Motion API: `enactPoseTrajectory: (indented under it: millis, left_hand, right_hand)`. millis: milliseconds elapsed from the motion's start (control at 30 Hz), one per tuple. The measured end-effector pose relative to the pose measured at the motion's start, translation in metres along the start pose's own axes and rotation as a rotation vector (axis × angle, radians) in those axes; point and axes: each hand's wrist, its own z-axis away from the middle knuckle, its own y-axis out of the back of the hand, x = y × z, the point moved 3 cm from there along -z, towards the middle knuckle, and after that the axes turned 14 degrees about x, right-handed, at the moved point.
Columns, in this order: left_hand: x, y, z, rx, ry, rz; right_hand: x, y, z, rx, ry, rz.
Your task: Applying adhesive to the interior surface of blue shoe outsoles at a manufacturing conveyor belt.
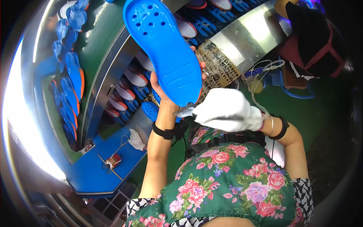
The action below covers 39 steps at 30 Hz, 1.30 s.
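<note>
A blue shoe sole (178, 64) with round holes in its forefoot and ridges across its heel half stands upright before me. Its surface looks wet and shiny, with an orange edge near the heel. My left hand (162, 89) holds it from behind, with the thumb at the left side and fingertips round the right. At the heel end, my white-gloved right hand (227, 110) is closed on a small brush (186, 110); the dark part of the brush touches the sole's lower edge. Most of its handle is hidden in the glove.
Racks of blue and orange soles (68, 94) line the left. More shoe parts (124, 96) fill the shelf behind. A flattened cardboard piece (219, 62) lies beside a metal surface (251, 30). A blue table (89, 176) bears a small red container (113, 160) and a white cloth (137, 140).
</note>
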Motion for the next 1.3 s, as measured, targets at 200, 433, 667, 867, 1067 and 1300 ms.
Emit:
enactPoseTrajectory:
  millis: [200, 433, 667, 867, 1067, 1300]
  left_hand:
    - [-0.010, -0.014, 0.004, 0.072, 0.066, 0.050]
    - [-0.001, -0.009, 0.003, -0.034, 0.162, -0.026]
    - [0.009, -0.009, 0.001, 0.027, 0.195, -0.107]
    - [0.012, -0.004, 0.006, -0.012, 0.153, -0.010]
    - [-0.005, 0.020, 0.027, 0.411, -0.025, 0.068]
    - [0.006, -0.009, 0.054, 0.127, -0.128, 0.232]
  right_hand:
    - [0.005, 0.015, -0.003, 0.138, 0.079, 0.178]
    - [-0.004, 0.008, 0.007, -0.011, -0.013, -0.079]
    - [-0.004, 0.000, 0.006, -0.057, 0.133, 0.006]
    - [-0.004, -0.002, -0.007, 0.025, -0.047, 0.018]
    - [0.022, 0.020, -0.039, 0.185, -0.152, 0.029]
    - [0.008, 0.018, -0.069, 0.150, -0.032, -0.101]
